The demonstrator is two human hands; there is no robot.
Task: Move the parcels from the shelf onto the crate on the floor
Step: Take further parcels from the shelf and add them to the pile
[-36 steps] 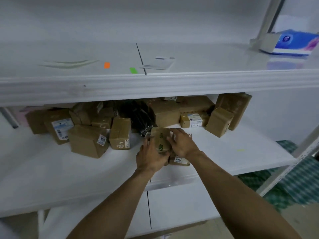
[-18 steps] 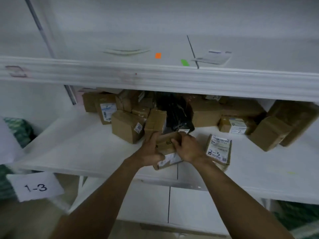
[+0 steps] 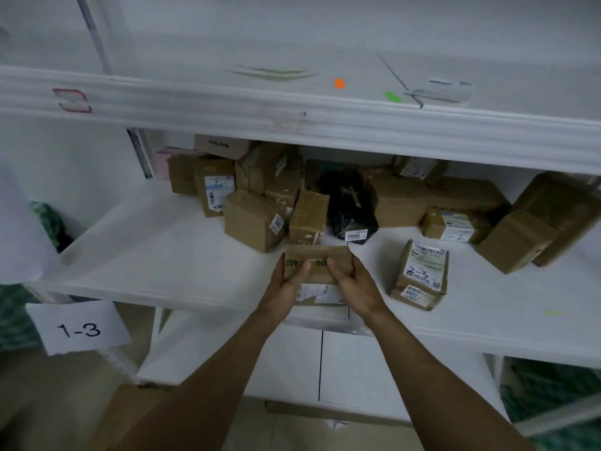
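1. Head view: holding a small brown box (image 3: 317,260) in both hands at the front edge of the middle shelf (image 3: 146,255), just ahead of the parcel pile.
2. Turned over the last second: stood on end then, tilted half a second ago, flat now with the green writing facing up.
3. Left hand (image 3: 287,284) clamped on the left end, thumb curled over the top, fingers hidden below. Right hand (image 3: 356,288) gripping the right end the same way.
4. Sitting on or just above a flat labelled parcel (image 3: 320,294). Cannot tell whether the fingers catch that one too.
5. Swung left as well: "1-3" sign (image 3: 78,327) now in view, bottom left.
6. Reads as grip settled and lift-off next. Nothing off the shelf yet.
7. No crate in view, so the carry down to the floor is still to come. Plenty of parcels left behind.
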